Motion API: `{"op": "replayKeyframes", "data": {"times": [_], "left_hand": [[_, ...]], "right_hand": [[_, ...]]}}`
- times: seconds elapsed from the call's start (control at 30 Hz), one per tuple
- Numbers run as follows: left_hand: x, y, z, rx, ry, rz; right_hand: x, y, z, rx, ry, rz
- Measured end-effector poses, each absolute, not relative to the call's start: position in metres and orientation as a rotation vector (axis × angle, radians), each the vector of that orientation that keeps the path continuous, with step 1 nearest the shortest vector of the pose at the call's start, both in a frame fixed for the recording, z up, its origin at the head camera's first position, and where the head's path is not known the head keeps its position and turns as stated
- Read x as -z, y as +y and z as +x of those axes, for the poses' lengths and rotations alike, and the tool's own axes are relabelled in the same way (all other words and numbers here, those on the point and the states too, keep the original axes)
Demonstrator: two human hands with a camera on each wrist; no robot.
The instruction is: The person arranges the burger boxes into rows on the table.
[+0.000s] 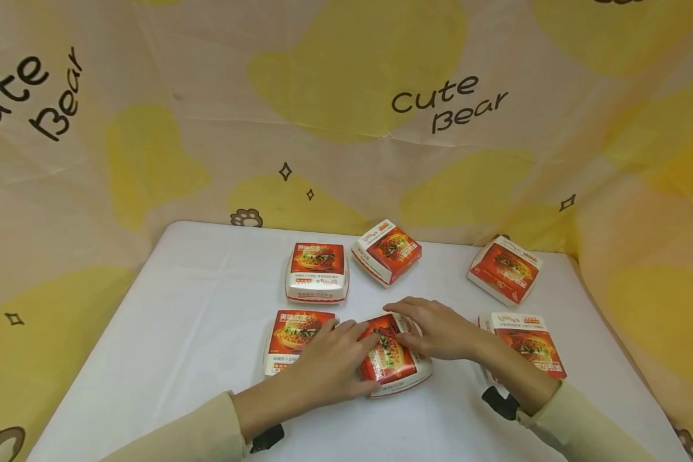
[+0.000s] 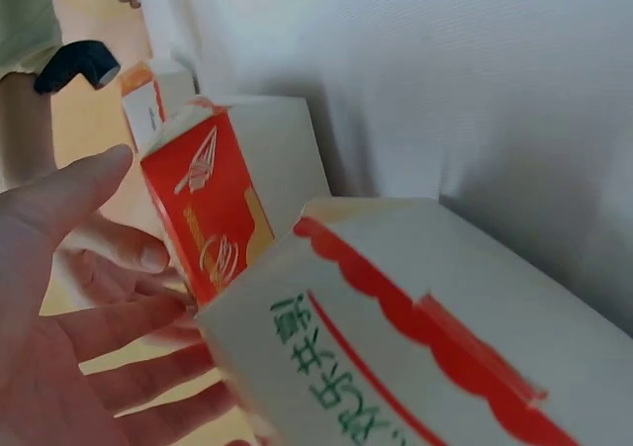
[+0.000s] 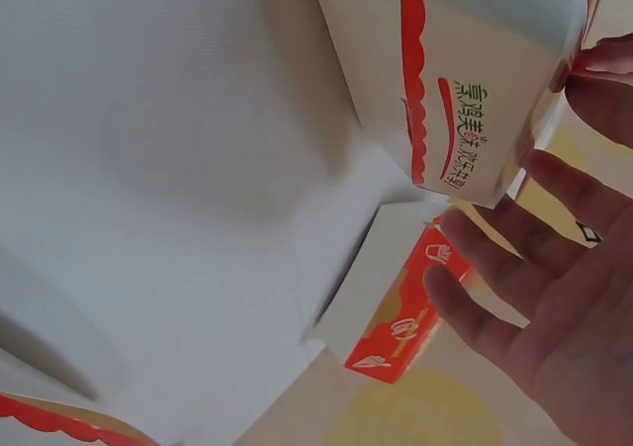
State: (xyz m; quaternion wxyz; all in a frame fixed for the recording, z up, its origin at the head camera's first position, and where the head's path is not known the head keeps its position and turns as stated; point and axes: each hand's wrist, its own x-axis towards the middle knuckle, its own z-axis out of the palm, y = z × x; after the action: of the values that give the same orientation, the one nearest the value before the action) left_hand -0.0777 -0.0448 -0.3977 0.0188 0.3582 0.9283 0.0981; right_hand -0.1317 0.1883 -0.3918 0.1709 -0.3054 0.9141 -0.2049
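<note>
A red and white burger box (image 1: 389, 356) sits at the near middle of the table, slightly turned, with both hands at it. My left hand (image 1: 329, 366) lies over its left side and also overlaps the near left burger box (image 1: 300, 327). In the left wrist view, the left fingers (image 2: 158, 372) are extended and spread by the boxes, thumb raised. From the far right side, my right hand (image 1: 439, 327) reaches over the middle box, its thumb on the printed top. The right fingers (image 3: 495, 298) stretch out beside that box in the right wrist view.
At the back stand a left burger box (image 1: 317, 273), a turned middle one (image 1: 388, 252) and a turned right one (image 1: 506, 269). Another box (image 1: 531, 346) lies partly under the right forearm. A patterned cloth (image 1: 346, 128) hangs behind the white table (image 1: 190, 333).
</note>
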Motion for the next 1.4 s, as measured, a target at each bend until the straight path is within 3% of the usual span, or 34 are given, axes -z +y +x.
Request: {"op": "replayKeyframes", "data": {"times": [1.4], "left_hand": [[0.4,-0.045,-0.088,-0.362,2.872,1.182]], "right_hand": [[0.387,0.19,-0.128,0.535,2.608,-0.724]]}}
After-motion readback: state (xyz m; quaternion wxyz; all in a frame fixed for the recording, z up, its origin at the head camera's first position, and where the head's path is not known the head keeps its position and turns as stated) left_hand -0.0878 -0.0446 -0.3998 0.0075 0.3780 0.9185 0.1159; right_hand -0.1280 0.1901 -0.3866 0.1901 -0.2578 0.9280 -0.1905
